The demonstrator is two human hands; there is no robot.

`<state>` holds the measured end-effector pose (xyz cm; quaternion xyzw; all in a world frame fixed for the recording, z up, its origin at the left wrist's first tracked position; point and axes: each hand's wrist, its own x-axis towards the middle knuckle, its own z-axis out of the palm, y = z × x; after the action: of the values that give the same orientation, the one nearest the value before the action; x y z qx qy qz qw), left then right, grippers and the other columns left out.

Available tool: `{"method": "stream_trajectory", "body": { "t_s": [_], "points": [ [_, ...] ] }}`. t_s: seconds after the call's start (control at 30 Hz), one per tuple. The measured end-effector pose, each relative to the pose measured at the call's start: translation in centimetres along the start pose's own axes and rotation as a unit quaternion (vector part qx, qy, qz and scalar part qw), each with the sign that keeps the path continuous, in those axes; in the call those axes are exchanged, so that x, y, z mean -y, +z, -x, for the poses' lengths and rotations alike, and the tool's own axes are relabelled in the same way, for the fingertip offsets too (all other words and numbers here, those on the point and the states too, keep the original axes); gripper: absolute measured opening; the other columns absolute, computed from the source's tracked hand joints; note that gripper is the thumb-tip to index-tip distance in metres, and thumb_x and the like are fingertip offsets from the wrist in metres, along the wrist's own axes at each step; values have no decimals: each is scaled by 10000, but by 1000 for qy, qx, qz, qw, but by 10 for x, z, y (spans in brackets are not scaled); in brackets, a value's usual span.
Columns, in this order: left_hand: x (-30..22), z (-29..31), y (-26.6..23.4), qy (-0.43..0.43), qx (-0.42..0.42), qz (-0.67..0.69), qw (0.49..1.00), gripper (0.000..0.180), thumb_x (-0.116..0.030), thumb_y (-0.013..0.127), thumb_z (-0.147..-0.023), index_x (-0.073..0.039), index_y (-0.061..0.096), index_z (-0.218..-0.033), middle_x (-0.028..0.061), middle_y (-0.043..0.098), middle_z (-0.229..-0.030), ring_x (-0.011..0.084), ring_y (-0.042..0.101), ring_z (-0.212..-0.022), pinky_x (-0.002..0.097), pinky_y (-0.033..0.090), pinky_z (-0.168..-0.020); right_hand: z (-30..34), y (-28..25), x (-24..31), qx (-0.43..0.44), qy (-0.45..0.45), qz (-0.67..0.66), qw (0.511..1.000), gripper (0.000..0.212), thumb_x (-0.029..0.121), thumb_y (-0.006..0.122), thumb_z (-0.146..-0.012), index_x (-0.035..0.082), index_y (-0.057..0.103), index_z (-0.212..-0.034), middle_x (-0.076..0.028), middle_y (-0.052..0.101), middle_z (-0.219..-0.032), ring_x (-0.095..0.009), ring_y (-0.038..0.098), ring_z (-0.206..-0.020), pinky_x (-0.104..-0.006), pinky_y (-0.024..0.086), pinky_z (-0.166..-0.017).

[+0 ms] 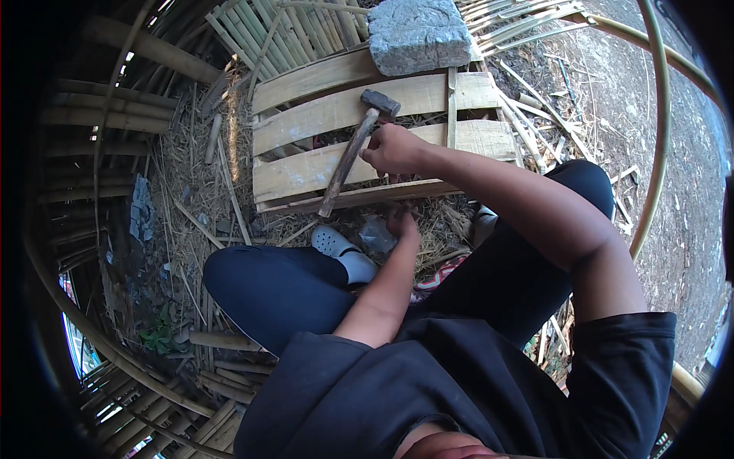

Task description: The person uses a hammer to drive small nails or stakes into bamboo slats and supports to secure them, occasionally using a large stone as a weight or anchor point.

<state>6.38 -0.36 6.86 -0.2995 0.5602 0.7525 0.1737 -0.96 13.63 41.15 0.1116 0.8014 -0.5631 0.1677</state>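
My right hand is over a low frame of pale wooden slats, its fingers curled in a pinch. Whatever they hold is too small to make out. Just left of these fingers lies a hammer, slanting across the slats, its dark metal head at the far end and its wooden handle toward me. Close in front of the frame's near edge, my left hand is low and in shadow, fingers bent in; their contents are hidden. Beside it on the straw lies a crumpled clear plastic bag.
A rough grey stone block weighs on the frame's far edge. Bundled bamboo strips lie beyond it. Bamboo poles stand along the left, and a curved pole rises at the right. Straw and bamboo scraps surround my light clog.
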Motion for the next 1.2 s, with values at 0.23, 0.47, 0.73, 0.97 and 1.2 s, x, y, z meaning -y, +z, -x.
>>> {"method": "stream_trajectory", "body": {
  "t_s": [0.23,0.47,0.73,0.97,1.2],
  "points": [
    [-14,13,13,-98,30,-84,991,145,-72,740,-940,-46,636,-1038,86,716,-921,223,724,-735,351,618,-635,0,-7,-20,-4,20,12,1000,383,284,611,-966,-86,683,-900,-131,710,-707,-216,711,-570,-354,593,-537],
    [-9,-12,0,-176,196,-218,940,192,-157,724,-972,-3,618,-1019,124,725,-939,245,743,-775,338,654,-689,-2,3,4,4,-24,20,1000,334,228,622,-964,-94,675,-893,-150,707,-714,-237,719,-583,-359,603,-558],
    [27,100,63,-292,344,-242,859,197,-149,605,-1015,26,634,-1104,159,737,-1017,285,746,-953,372,641,-864,6,-5,-4,10,-22,22,999,348,238,648,-965,-104,683,-911,-171,716,-754,-259,735,-630,-366,625,-579],
    [-40,118,49,-303,332,-324,832,241,-166,652,-997,10,645,-1162,158,745,-1064,267,756,-951,411,640,-888,17,-30,-27,-22,-19,56,998,375,260,622,-950,-91,692,-838,-173,718,-723,-258,740,-611,-370,619,-562],
    [-62,116,14,-305,285,-329,847,189,-129,673,-936,22,654,-1047,147,739,-962,237,755,-834,417,661,-800,28,-35,-30,-18,-12,86,996,382,271,607,-961,-85,705,-865,-169,724,-709,-252,742,-612,-368,614,-604]
  ]
}}
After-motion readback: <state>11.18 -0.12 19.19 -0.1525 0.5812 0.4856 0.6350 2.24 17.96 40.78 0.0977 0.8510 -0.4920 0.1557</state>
